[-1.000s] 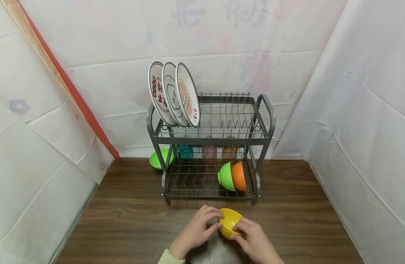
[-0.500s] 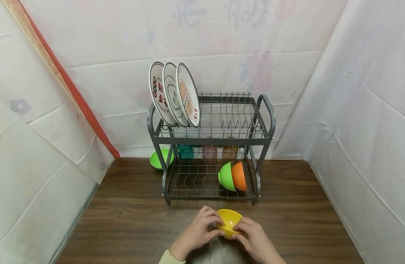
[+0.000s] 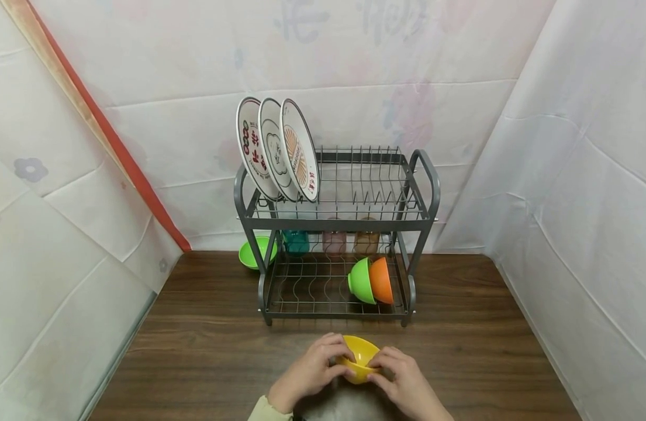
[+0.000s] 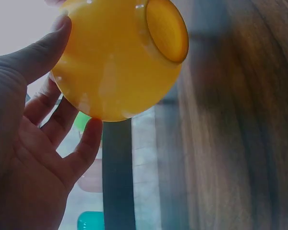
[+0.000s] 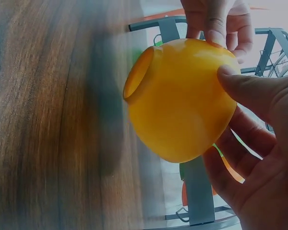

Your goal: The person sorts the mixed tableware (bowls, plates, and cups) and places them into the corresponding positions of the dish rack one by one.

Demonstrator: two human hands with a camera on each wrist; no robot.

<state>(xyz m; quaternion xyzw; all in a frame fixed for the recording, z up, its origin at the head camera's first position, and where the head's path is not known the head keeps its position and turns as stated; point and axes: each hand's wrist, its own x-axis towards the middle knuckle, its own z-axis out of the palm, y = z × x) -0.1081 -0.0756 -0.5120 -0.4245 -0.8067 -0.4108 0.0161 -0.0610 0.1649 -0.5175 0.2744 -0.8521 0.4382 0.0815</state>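
A yellow bowl (image 3: 358, 376) is held between both hands in front of the dish rack, its opening tilted toward the rack. My left hand (image 3: 317, 365) pinches the left rim, fingers inside and thumb outside. On the opposite side my right hand (image 3: 404, 377) pinches the rim in the same way. Both wrist views show the bowl's outside and its foot ring raised off the wooden tabletop; the thumbs press the outer wall. The fingertips inside the bowl are partly hidden.
A grey two-tier dish rack (image 3: 335, 224) stands behind the hands. Three plates (image 3: 300, 151) lean on its upper left. Below sit a green bowl (image 3: 361, 282), an orange bowl (image 3: 382, 282) and cups (image 3: 334, 242). Another green bowl (image 3: 247, 256) lies left of the rack.
The yellow bowl has shifted slightly left and toward the person, turning a little between the hands. The left fingers now reach further over its rim. The rack and dishes have stayed put.
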